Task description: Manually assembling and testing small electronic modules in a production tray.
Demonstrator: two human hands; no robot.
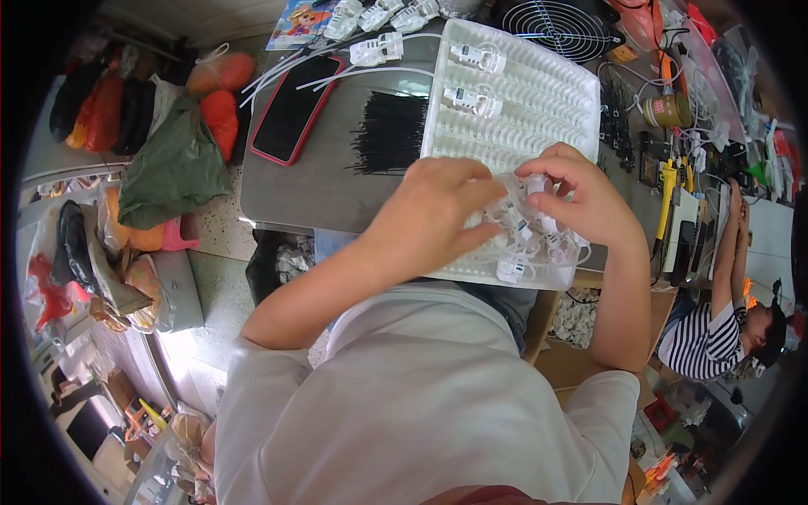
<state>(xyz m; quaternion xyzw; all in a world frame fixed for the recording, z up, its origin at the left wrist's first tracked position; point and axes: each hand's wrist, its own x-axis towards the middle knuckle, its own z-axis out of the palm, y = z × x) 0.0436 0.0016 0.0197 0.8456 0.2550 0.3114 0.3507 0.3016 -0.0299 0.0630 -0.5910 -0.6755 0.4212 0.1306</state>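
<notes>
Above the near end of a white ribbed tray point(514, 145) both hands work close together at a pile of small white and clear plastic fittings with thin tubes point(526, 240). My left hand point(438, 209) reaches in with thumb and fingers apart, their tips at the pile's left side. On the other side, my right hand point(585, 198) has its thumb and fingers curled around a white plastic fitting point(543, 192). Fingers partly hide this fitting. Farther up the tray lie two separate white fittings, an upper one point(478, 58) and a lower one point(473, 101).
Left of the tray are black cable ties point(391, 130) and a red-edged phone point(299, 109). More tubed white fittings point(377, 50) lie at the back, beside a black fan with a wire guard point(560, 29). Tools, including yellow-handled ones point(666, 198), crowd the right. Another person point(707, 345) sits far right.
</notes>
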